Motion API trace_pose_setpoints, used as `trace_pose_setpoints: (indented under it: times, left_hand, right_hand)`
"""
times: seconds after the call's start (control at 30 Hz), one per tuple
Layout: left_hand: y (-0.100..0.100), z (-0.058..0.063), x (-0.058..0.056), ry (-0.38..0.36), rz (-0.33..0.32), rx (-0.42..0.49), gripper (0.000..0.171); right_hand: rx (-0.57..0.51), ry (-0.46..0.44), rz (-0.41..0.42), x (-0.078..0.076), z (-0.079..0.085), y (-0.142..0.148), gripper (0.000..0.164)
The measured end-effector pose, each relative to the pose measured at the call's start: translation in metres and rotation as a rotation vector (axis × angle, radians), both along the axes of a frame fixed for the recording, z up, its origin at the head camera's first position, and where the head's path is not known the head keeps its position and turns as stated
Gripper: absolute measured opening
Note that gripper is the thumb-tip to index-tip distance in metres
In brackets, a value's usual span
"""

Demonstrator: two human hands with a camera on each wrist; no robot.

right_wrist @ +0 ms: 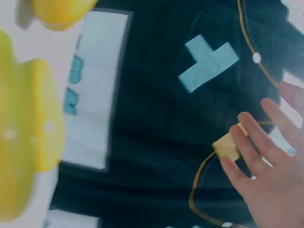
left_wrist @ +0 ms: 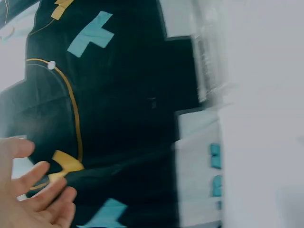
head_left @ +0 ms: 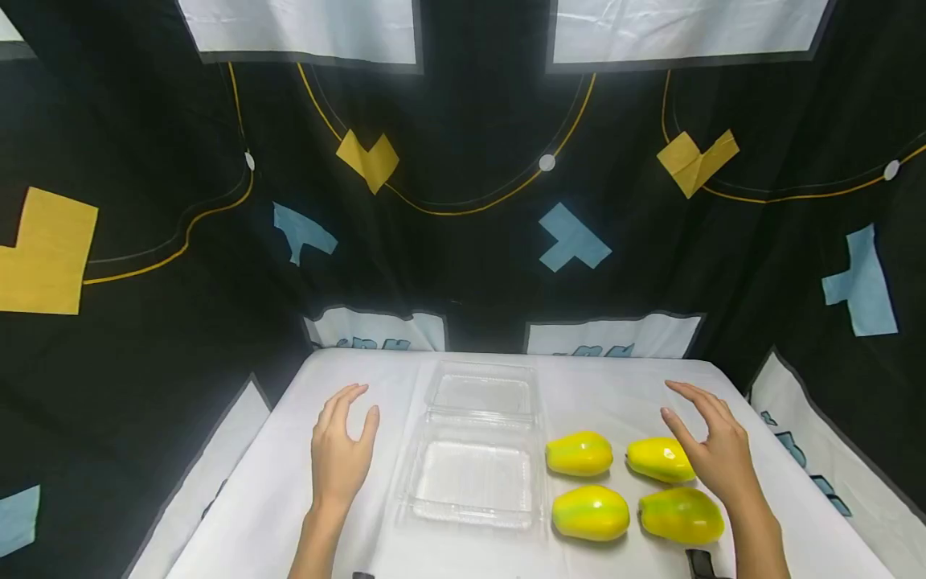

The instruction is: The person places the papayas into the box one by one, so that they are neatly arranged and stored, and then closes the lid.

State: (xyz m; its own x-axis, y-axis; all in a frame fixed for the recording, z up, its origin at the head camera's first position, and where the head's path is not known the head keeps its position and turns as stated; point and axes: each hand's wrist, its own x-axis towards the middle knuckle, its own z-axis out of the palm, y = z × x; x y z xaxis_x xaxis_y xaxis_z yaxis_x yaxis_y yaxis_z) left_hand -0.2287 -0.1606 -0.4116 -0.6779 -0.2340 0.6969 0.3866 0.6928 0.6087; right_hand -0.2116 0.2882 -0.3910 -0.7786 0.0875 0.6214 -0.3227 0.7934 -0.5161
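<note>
An unlidded clear plastic clamshell container [head_left: 473, 474] lies in the middle of the white table, its lid [head_left: 483, 392] folded back toward the far edge. To its right sit yellow-green papayas in two rows: a far left papaya [head_left: 579, 453], a far right papaya [head_left: 660, 459], a near left papaya [head_left: 591, 512] and a near right papaya [head_left: 681, 515]. My left hand [head_left: 342, 454] hovers left of the container, fingers loosely extended, holding nothing. Beside the far right papaya, my right hand [head_left: 716, 446] is raised with fingers spread and nothing in it.
The white table [head_left: 282, 490] is surrounded by a black curtain [head_left: 463, 273] with yellow and blue patches. A black strap-like object [head_left: 700, 563] shows at the near edge, by the right forearm.
</note>
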Motion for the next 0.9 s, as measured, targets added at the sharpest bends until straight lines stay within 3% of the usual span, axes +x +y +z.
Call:
trace_pose_setpoints:
  times: [0.13,0.27,0.4,0.57,0.7,0.9]
  left_hand:
    - [0.003,-0.027,0.007,0.068,-0.036,0.096,0.03]
    - [0.005,-0.052,0.01,0.08,-0.076,0.136,0.032]
    - [0.007,-0.075,0.011,0.001,-0.148,0.151,0.039]
    - [0.005,-0.097,0.009,-0.135,-0.327,0.181,0.054]
    - [0.002,-0.11,0.006,-0.164,-0.456,0.17,0.064]
    - [0.0,-0.123,0.003,-0.256,-0.532,0.128,0.076]
  right_hand:
    - [-0.085,-0.015,-0.057,0.011,-0.02,0.005,0.036]
    - [-0.161,-0.072,-0.109,0.017,-0.043,0.011,0.035]
    - [-0.2,-0.175,-0.107,0.024,-0.066,0.016,0.04]
    - [-0.193,-0.273,0.001,0.028,-0.091,0.024,0.048]
    - [-0.191,-0.341,0.05,0.029,-0.104,0.028,0.054]
    - [-0.189,-0.469,0.03,0.031,-0.11,0.031,0.064]
